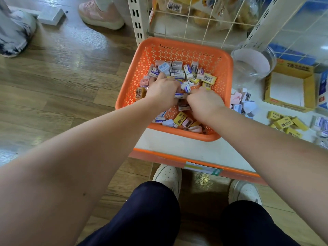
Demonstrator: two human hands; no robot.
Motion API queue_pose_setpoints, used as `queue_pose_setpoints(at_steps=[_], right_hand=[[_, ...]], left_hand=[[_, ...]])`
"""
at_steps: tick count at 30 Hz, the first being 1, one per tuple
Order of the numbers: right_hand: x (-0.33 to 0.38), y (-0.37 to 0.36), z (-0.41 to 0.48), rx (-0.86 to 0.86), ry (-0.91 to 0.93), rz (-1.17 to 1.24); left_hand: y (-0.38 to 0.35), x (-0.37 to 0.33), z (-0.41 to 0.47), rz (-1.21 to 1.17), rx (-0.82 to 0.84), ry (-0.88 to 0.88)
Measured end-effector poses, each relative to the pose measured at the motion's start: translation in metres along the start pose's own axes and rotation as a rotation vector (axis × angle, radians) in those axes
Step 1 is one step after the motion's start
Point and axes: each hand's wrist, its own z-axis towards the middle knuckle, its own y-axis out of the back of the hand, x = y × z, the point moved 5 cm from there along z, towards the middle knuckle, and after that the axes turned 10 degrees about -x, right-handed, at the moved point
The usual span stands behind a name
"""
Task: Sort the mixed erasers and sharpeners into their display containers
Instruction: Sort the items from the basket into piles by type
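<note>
While the left hand (162, 89) and right hand (205, 102) dig knuckles-up into the pile (177, 71) in the basket (134, 73) at frame centre, fingers buried so I cannot tell what either grips, the jar (252, 68) and box (291, 69) wait at right, nearer the right hand.
</note>
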Motion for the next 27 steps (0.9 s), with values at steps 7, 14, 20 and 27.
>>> queue_pose_setpoints(at_steps=[7, 14, 20, 27], right_hand=[[-0.028, 0.028, -0.010, -0.302, 0.010, 0.133], [-0.093, 0.033, -0.043, -0.602, -0.231, 0.453], [-0.149, 0.016, -0.086, -0.595, -0.440, 0.479], [-0.219, -0.009, -0.154, -0.565, -0.637, 0.443]], left_hand=[[0.011, 0.002, 0.000, -0.160, -0.075, 0.066], [0.031, -0.022, 0.013, -0.447, -0.318, 0.243], [0.040, -0.088, 0.030, -0.560, -0.366, 0.186], [0.026, -0.188, 0.037, -0.532, -0.263, -0.012]])
